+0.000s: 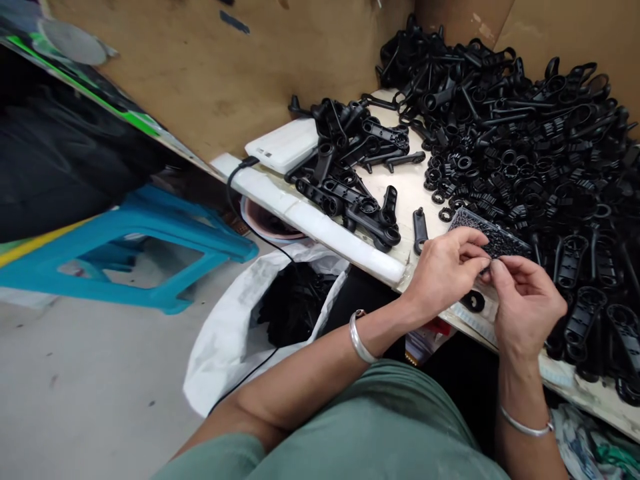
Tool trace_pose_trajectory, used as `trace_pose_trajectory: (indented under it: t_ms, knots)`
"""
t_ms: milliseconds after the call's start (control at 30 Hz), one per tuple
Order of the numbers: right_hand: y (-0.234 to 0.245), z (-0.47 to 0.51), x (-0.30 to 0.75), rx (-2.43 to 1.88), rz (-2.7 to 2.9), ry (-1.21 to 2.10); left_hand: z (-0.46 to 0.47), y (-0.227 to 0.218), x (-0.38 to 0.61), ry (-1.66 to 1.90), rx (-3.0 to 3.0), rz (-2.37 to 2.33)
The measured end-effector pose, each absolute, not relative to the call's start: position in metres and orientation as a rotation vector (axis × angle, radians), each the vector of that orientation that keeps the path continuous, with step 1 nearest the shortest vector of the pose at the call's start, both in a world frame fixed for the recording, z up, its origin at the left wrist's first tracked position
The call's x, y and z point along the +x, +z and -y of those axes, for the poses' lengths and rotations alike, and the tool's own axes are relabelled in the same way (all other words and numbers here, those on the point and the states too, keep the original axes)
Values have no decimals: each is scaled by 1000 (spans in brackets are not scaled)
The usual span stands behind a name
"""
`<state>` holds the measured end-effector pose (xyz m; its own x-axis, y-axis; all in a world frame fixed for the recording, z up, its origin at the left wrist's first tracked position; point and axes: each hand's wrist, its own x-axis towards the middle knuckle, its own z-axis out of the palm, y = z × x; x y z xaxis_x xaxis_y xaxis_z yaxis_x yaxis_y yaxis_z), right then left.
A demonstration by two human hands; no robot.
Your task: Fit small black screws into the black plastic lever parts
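My left hand and my right hand meet at the table's front edge, fingertips pinched together. Between them a small dark bit shows, mostly covered by the fingers, and its kind cannot be made out. Just behind the fingertips sits a clear-sided box full of tiny black pieces. Below my left hand lies a black ring. A single black arm-shaped plastic part lies left of the box. To the right of my right hand, several black plastic parts with hollow undersides lie in rows.
A large heap of black plastic parts with small black rings covers the right rear. A smaller pile lies left, beside a white power bank with a cable. Below stand a white sack and a blue stool.
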<state>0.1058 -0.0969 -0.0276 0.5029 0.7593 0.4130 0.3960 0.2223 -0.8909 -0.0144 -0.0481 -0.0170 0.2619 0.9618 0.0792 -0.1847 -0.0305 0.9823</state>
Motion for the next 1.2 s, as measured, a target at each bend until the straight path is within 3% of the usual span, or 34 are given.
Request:
trace_pose_trajectory:
  t_ms: [133,400,967,1200]
  knots:
    - [-19,94,108,-1292,903,720,51,-18,-17,1221,1514,-777]
    - [-17,96,112,-1236,799,879,52,-17,-17,1211,1556,-796]
    - [-24,102,100,-1434,1080,216,45,-16,-13,1077,1003,-653]
    - [-26,96,106,-1425,992,364,35,-23,-14,1182,1367,-848]
